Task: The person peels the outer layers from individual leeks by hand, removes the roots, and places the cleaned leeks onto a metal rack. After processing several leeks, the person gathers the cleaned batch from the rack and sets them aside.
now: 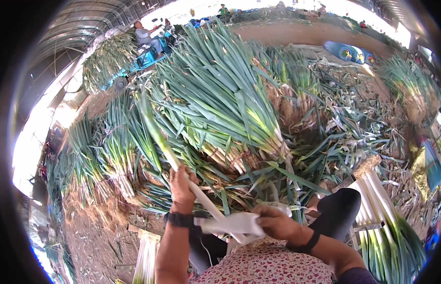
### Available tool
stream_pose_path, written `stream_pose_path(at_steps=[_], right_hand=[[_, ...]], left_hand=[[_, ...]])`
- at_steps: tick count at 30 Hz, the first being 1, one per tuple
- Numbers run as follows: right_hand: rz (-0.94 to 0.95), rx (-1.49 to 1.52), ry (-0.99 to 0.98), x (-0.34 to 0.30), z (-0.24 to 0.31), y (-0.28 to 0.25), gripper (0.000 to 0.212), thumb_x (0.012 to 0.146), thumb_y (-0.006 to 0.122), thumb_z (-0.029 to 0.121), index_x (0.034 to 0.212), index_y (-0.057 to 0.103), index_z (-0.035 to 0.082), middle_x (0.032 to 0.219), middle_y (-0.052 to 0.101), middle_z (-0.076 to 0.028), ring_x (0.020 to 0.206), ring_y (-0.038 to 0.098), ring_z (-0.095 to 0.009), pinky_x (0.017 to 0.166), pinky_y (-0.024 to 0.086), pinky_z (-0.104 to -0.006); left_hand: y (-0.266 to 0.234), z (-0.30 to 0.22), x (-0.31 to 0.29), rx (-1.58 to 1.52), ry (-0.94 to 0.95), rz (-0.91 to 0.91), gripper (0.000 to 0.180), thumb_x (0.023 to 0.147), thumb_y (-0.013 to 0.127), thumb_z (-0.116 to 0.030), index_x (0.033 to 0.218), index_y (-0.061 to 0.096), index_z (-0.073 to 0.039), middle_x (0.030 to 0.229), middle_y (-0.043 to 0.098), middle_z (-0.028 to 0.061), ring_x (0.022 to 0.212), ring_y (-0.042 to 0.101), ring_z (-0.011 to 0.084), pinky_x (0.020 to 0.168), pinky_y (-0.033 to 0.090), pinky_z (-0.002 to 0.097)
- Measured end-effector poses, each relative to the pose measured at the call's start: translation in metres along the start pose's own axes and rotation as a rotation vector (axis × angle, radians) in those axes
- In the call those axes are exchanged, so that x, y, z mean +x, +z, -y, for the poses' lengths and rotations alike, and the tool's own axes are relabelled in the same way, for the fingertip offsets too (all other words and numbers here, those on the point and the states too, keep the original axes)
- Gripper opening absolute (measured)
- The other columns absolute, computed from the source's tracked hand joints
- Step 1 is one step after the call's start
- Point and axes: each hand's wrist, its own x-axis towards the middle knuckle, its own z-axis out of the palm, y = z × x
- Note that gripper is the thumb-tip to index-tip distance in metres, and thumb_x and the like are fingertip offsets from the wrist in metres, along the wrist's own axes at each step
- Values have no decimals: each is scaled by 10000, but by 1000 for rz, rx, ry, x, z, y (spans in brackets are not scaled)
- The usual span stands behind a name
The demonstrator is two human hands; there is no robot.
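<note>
My left hand (pixel 182 187) is wrapped round the pale shaft of one long leek (pixel 160 142). Its green leaves point up and away to the left, and its white end slants down toward my lap. Over that lower end, my right hand (pixel 277 222) pinches a broad white strip of leek skin (pixel 234 224), blurred by motion. Part of the strip crosses the shaft; whether it is still joined to the leek I cannot tell. Just beyond my hands lies a large heap of untrimmed leeks (pixel 225 90), roots toward me.
Cleaned white leeks (pixel 374 199) rest in a wooden rack (pixel 367 226) at my right; more white stalks (pixel 145 260) stand at lower left. Tied leek bundles (pixel 118 161) line the left. Leaf scraps (pixel 343 128) cover the ground at right. A person sits on a blue cart (pixel 145 57) far off.
</note>
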Motion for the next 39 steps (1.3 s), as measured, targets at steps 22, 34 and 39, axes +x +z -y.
stream_pose_path(at_steps=[22, 34, 39], right_hand=[[18, -2428, -886, 50, 121, 30, 312, 762, 521, 225, 1025, 584, 70, 1034, 571, -94, 1097, 481, -236, 1027, 236, -456], [-982, -2538, 156, -247, 230, -58, 113, 719, 553, 114, 828, 575, 140, 715, 561, -26, 669, 602, -223, 551, 476, -356], [-1339, -2096, 292, -416, 278, -98, 298, 760, 566, 202, 1044, 582, 111, 852, 612, -129, 800, 601, -311, 721, 482, -426]], left_hand=[[78, 61, -86, 1042, 560, 552, 224, 744, 634, -140, 918, 563, -18, 671, 548, 160, 577, 524, 353, 533, 419, 361], [143, 94, -100, 1045, 867, 890, 391, 632, 630, 16, 1008, 522, 17, 1033, 493, 179, 947, 488, 352, 824, 401, 405], [61, 120, -31, 1204, 449, 1103, 467, 894, 544, -177, 1318, 368, -89, 1288, 452, 130, 1082, 524, 274, 783, 523, 365]])
